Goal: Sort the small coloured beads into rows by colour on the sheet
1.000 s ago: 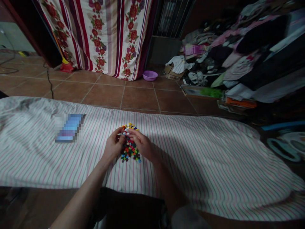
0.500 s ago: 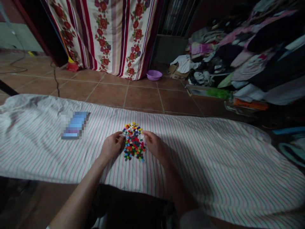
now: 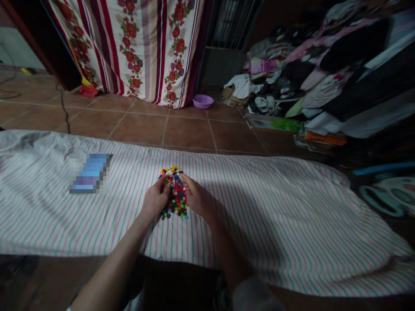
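Small multicoloured pieces [image 3: 175,201] lie in a loose patch on the striped cloth [image 3: 240,207]. My left hand [image 3: 157,198] is over the left side of the patch, its fingers curled and thumb close to the index finger; whatever may be between the fingertips is too small to make out. At the right side of the patch is my right hand [image 3: 195,195], fingers bent with the tips over the pieces. Too little detail shows to tell if it grips one. Both hands cover part of the patch.
A blurred blue flat object [image 3: 90,172] rests on the cloth to the left. Beyond the cloth, a purple basin [image 3: 203,101] stands on the tiled floor near a flowered curtain [image 3: 149,52]. Heaped clothes [image 3: 324,77] fill the back right.
Both hands have moved inward over the patch, the left one now covering more pieces. The whole view has shifted slightly, so the surroundings appear further left.
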`<control>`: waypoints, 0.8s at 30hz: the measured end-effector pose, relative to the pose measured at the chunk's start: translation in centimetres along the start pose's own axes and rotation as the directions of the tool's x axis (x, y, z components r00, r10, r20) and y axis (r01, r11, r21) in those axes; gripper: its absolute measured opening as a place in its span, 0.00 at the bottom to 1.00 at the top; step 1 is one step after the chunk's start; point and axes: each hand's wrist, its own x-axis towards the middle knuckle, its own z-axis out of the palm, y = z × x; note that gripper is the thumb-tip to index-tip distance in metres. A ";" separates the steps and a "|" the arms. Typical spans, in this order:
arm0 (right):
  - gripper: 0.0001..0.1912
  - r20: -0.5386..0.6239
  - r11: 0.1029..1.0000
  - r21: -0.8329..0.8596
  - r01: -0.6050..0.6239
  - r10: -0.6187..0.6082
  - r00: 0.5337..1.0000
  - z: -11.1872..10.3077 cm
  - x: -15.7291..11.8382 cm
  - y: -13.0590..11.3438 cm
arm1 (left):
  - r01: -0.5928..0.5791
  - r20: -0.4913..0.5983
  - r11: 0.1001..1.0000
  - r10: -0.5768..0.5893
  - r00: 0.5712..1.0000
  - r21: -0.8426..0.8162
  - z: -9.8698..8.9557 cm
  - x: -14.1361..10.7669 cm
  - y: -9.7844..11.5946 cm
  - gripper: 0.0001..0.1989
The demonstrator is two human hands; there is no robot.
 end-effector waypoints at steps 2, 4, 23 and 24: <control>0.33 0.003 0.997 0.072 0.020 -0.020 1.000 0.3 0.0 0.0 | 0.001 0.012 0.999 0.000 1.000 -0.036 0.2 0.0 0.0 0.25; 0.32 -0.014 0.988 0.143 0.050 -0.049 0.999 0.8 0.0 0.0 | -0.022 0.012 0.998 0.023 1.000 -0.065 0.4 -0.1 0.1 0.26; 0.18 0.038 0.984 -0.178 -0.030 0.037 0.999 -4.3 -1.6 0.1 | -0.282 0.150 0.907 0.246 0.958 0.313 -3.9 -2.3 -3.1 0.33; 0.21 0.085 0.979 -0.199 -0.045 0.063 0.994 -4.6 -1.9 0.0 | -0.315 0.182 0.869 0.263 0.947 0.381 -4.1 -2.9 -3.4 0.37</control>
